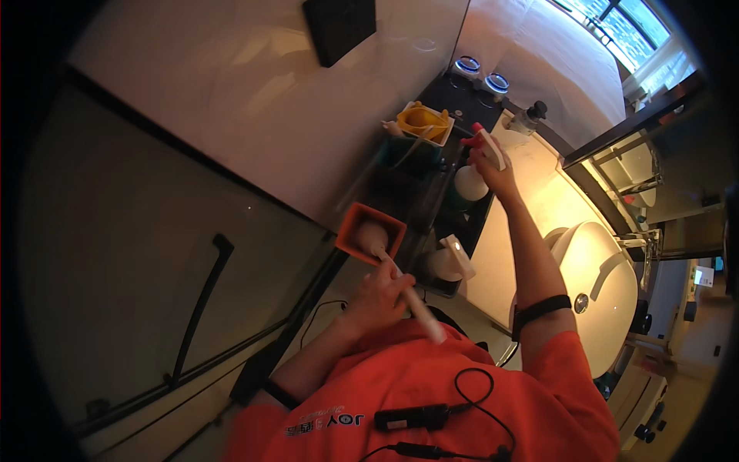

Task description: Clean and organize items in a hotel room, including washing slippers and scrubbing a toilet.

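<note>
My left hand [378, 297] is closed around the pale handle of a brush [417, 300]; the brush's whitish head lies inside an orange square container [352, 239]. Farther forward on the right, my right hand [493, 173] is wrapped around the neck of a spray bottle [472, 183] with a red and white trigger head. A second spray bottle [444, 264] with a white head stands nearer my body, in a dark caddy [444, 289]. Beyond my hands sits a white box [445, 138] with yellow items in it, beside a dark green container [404, 153].
A white washbasin [606, 323] sits on the lit counter [491, 248] at right. A pump bottle [525, 120] stands at the counter's far end, near two glass-like round objects [466, 66]. A glass door with a black handle [202, 306] is at left.
</note>
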`<state>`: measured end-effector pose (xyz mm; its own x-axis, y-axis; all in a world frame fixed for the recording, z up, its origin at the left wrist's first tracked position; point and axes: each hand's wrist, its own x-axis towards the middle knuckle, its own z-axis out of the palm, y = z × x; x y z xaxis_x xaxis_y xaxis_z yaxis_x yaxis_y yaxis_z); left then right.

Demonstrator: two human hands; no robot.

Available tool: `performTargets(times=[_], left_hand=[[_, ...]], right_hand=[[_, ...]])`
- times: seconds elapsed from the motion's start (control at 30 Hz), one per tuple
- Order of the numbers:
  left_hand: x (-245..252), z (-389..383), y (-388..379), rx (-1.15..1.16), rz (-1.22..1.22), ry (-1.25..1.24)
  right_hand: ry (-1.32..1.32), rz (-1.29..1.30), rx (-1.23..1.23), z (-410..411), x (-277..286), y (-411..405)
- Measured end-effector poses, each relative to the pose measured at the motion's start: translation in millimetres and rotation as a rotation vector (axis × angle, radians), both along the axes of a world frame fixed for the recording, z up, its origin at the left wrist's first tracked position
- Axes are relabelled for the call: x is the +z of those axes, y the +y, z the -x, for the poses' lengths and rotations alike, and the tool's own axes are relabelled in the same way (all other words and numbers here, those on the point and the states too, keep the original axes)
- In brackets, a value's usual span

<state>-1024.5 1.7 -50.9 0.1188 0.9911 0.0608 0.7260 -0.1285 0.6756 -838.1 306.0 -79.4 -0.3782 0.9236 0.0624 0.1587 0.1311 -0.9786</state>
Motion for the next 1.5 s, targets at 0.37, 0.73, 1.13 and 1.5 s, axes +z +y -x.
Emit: performTargets(times=[0.37, 0.73, 1.13, 1.5], left_hand=[[26, 137, 15, -0.031, 0.69, -0.686], [0, 110, 62, 0.105, 0.8, -0.312], [44, 112, 80, -0.116, 0.729, 0.666], [19, 176, -15, 0.304, 0.54, 0.129]], right_hand=[[0.001, -0.337, -0.462, -121, 178, -151], [-1.308, 0.311, -0.663, -370, 46, -310], [-0.284, 0.23, -0.063, -252, 74, -303], [-0.114, -0.031, 0.49, -96, 62, -258]])
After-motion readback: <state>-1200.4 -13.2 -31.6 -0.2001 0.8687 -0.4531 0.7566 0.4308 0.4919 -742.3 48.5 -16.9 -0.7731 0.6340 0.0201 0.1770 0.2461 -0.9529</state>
